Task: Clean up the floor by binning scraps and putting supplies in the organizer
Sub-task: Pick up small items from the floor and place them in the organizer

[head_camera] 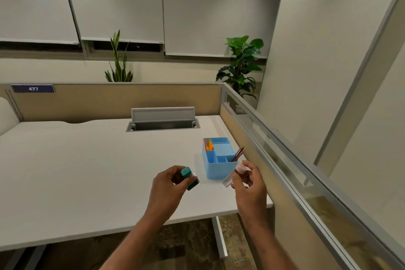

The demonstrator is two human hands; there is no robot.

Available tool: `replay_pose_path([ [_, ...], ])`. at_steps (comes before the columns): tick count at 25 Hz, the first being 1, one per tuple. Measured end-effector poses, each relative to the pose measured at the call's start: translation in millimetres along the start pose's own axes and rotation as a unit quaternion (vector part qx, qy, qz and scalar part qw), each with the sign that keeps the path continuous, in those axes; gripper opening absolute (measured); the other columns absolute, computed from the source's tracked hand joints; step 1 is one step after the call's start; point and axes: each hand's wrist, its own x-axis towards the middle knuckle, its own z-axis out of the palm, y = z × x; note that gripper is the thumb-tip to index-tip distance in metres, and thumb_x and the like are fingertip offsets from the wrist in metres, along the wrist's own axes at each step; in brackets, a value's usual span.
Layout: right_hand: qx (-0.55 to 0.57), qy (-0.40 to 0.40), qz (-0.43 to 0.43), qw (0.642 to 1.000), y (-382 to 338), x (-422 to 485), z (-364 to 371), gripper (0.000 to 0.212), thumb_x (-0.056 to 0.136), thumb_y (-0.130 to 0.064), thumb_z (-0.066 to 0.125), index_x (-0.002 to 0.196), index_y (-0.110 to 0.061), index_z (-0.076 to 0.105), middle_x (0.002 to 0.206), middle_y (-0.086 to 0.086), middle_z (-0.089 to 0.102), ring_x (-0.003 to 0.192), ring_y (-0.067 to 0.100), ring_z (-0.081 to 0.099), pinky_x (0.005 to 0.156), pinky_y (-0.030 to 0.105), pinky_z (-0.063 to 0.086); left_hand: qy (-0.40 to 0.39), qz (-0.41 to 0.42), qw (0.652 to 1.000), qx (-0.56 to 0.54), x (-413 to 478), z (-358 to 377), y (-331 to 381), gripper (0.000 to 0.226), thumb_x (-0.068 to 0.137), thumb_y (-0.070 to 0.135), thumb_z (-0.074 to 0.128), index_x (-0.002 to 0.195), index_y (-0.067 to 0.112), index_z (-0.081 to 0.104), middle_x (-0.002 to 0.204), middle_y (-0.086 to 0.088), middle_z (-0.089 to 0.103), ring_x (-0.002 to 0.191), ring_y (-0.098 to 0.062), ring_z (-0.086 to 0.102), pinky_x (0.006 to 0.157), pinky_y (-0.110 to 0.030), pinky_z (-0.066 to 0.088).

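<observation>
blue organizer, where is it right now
In the head view the blue organizer stands on the white desk, right of centre near the beige partition, just beyond and between the left hand and right hand.

Teal stapler point(189, 178): small, tilted, metal part showing, pinched betw. left fingers point(175, 176) and thumb. Clear ruler point(228, 180): short, slanted, low end sticking out past right fingers point(237, 178). Pink round thing point(240, 169), maybe tape, at right fingertips, touching ruler's top end. Blue organizer point(215, 165): upright, open-top, several compartments; orange item in far-left slot, pencils in right slot; just beyond both sets of fingertips.
</observation>
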Motion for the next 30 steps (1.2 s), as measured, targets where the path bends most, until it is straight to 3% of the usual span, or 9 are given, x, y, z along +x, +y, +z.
replay_pose_path([
  [2, 0.004, 0.004, 0.006, 1.000, 24.6, 41.6, 8.8, 0.032, 0.095, -0.027, 0.064, 0.125, -0.025, 0.056, 0.117, -0.006, 0.063, 0.110, 0.014, 0.062, 0.081, 0.024, 0.061, 0.010, -0.008, 1.000, 0.003, 26.0, 17.1, -7.4, 0.014, 0.083, 0.028, 0.079, 0.096, 0.024, 0.076, 0.078, 0.013, 0.073, 0.076, 0.002, 0.064, 0.060, -0.004, 0.045],
  [6, -0.031, 0.006, -0.003, 0.999, 71.2, 122.2, 18.6, 0.026, 0.093, -0.026, 0.066, 0.118, -0.025, 0.059, 0.106, -0.014, 0.066, 0.100, 0.008, 0.065, 0.065, 0.004, 0.052, 0.026, -0.029, 0.999, 0.028, 83.2, 57.9, -16.7, 0.018, 0.086, 0.028, 0.076, 0.102, 0.022, 0.074, 0.087, 0.007, 0.074, 0.080, -0.008, 0.065, 0.061, -0.006, 0.046],
  [8, -0.050, -0.004, -0.007, 0.999, 91.8, 154.6, 23.8, 0.019, 0.094, -0.023, 0.066, 0.110, -0.030, 0.059, 0.094, -0.025, 0.066, 0.096, 0.002, 0.066, 0.066, 0.005, 0.053, 0.036, -0.040, 0.998, 0.037, 107.2, 78.3, -23.0, 0.018, 0.086, 0.028, 0.076, 0.103, 0.022, 0.074, 0.089, 0.007, 0.074, 0.082, -0.012, 0.065, 0.062, -0.005, 0.046],
  [10, -0.077, -0.029, -0.015, 0.996, 113.2, 179.6, 33.4, 0.018, 0.095, -0.022, 0.065, 0.107, -0.033, 0.057, 0.089, -0.024, 0.066, 0.093, 0.002, 0.066, 0.070, 0.013, 0.057, 0.045, -0.053, 0.997, 0.046, 126.3, 97.0, -32.0, 0.017, 0.086, 0.028, 0.076, 0.101, 0.023, 0.074, 0.088, 0.008, 0.074, 0.080, -0.011, 0.064, 0.062, -0.003, 0.045],
  [12, -0.105, -0.060, -0.019, 0.992, 133.5, 193.0, 45.7, 0.016, 0.096, -0.023, 0.063, 0.112, -0.024, 0.061, 0.094, -0.014, 0.067, 0.093, 0.007, 0.067, 0.075, 0.024, 0.061, 0.043, -0.065, 0.995, 0.063, 140.4, 109.5, -41.2, 0.020, 0.087, 0.027, 0.075, 0.106, 0.023, 0.073, 0.093, 0.008, 0.073, 0.082, -0.008, 0.064, 0.061, -0.002, 0.044],
  [16, -0.165, -0.125, -0.021, 0.978, 167.6, 206.3, 68.6, 0.030, 0.099, -0.031, 0.056, 0.124, -0.015, 0.061, 0.113, 0.003, 0.068, 0.108, 0.016, 0.065, 0.083, 0.023, 0.060, 0.039, -0.078, 0.992, 0.090, 164.4, 126.2, -55.7, 0.025, 0.088, 0.027, 0.073, 0.113, 0.023, 0.070, 0.096, 0.010, 0.069, 0.086, -0.003, 0.062, 0.066, -0.003, 0.042],
  [21, -0.242, -0.193, 0.003, 0.951, 193.1, 215.4, 85.0, 0.036, 0.099, -0.030, 0.056, 0.132, -0.015, 0.058, 0.128, 0.004, 0.063, 0.123, 0.018, 0.058, 0.096, 0.026, 0.053, 0.014, -0.064, 0.993, 0.098, 187.8, 140.3, -67.7, 0.022, 0.090, 0.029, 0.070, 0.112, 0.026, 0.069, 0.094, 0.012, 0.069, 0.086, -0.003, 0.063, 0.064, -0.001, 0.045],
  [26, -0.318, -0.207, -0.043, 0.924, 205.6, 215.9, 94.0, 0.036, 0.096, -0.032, 0.061, 0.130, -0.019, 0.060, 0.126, 0.004, 0.063, 0.121, 0.017, 0.053, 0.095, 0.027, 0.053, -0.007, -0.071, 0.995, 0.075, 205.3, 159.1, -77.0, 0.019, 0.090, 0.030, 0.070, 0.108, 0.024, 0.069, 0.085, 0.021, 0.064, 0.081, 0.003, 0.063, 0.065, 0.003, 0.043],
  [30, -0.353, -0.211, -0.058, 0.910, 211.1, 217.9, 98.2, 0.034, 0.096, -0.034, 0.061, 0.127, -0.021, 0.061, 0.125, 0.002, 0.065, 0.118, 0.017, 0.054, 0.096, 0.027, 0.051, 0.003, -0.105, 0.993, 0.047, 216.2, 174.9, -88.3, 0.024, 0.090, 0.030, 0.071, 0.110, 0.018, 0.070, 0.086, 0.015, 0.067, 0.077, 0.000, 0.064, 0.060, -0.001, 0.047],
])
